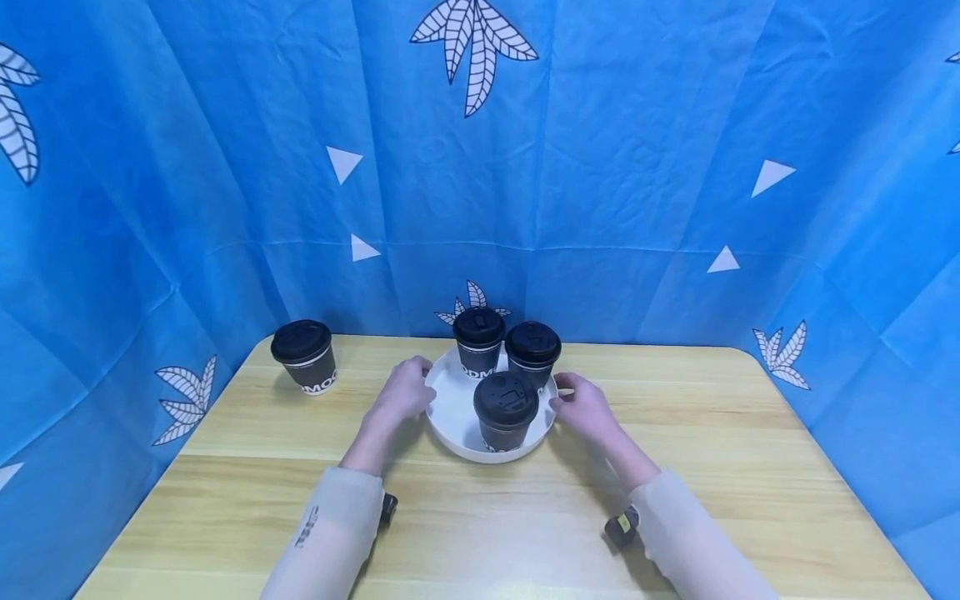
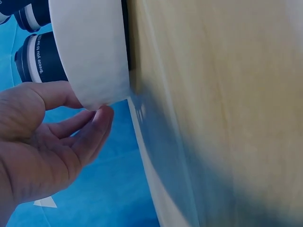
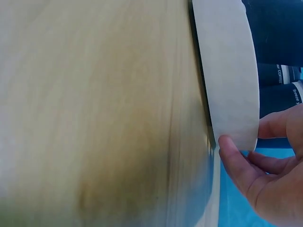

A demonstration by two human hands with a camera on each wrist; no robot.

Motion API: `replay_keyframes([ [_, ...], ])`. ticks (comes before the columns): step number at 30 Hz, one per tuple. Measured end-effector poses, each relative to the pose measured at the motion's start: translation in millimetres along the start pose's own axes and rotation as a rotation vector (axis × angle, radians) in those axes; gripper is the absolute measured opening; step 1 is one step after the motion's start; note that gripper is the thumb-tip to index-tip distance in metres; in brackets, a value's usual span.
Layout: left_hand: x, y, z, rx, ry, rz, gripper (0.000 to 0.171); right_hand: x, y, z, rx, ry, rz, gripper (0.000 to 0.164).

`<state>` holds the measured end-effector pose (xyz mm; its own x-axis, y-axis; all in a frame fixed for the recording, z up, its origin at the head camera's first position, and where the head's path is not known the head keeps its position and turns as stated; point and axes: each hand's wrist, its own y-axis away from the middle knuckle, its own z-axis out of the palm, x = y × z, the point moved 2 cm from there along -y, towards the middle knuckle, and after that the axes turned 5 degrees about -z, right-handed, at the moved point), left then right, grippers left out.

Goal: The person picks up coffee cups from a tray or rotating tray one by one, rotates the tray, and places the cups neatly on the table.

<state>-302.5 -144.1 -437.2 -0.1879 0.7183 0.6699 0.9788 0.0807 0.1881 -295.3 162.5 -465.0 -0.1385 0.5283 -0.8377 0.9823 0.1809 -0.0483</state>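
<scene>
A round white tray point(image 1: 450, 408) with a raised rim carries three black-lidded dark paper coffee cups: one at the back point(image 1: 480, 337), one at the back right point(image 1: 533, 354) and one in front point(image 1: 506, 408). At its left side my left hand point(image 1: 405, 390) pinches the rim. In the left wrist view the thumb of that hand point(image 2: 42, 137) lies over the edge, fingertips against the outer wall point(image 2: 92, 52). Opposite, my right hand point(image 1: 588, 408) pinches the right rim. The right wrist view has this hand's point(image 3: 270, 175) fingertips low on the tray's wall point(image 3: 232, 80).
Another lidded coffee cup point(image 1: 306, 358) stands on the wooden table point(image 1: 697, 433) near its back left corner. A blue patterned curtain point(image 1: 630, 150) encloses the back and sides. Dark wrist devices point(image 1: 622, 527) show beside the pale sleeves point(image 1: 330, 525).
</scene>
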Motion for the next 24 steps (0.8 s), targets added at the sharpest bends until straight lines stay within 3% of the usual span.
replay_keyframes([
  [9,-0.1,9.2,-3.5,0.066,0.014,-0.017,0.061,-0.9,6.6,2.4,0.005,-0.019,0.009,0.052],
  [18,-0.8,19.8,-5.0,0.031,-0.027,-0.013,0.064,-2.8,12.8,2.8,0.016,0.000,0.020,0.057],
  [24,-3.3,21.6,-2.7,0.009,-0.033,-0.002,0.058,-7.4,18.6,3.5,0.018,0.000,0.021,0.062],
])
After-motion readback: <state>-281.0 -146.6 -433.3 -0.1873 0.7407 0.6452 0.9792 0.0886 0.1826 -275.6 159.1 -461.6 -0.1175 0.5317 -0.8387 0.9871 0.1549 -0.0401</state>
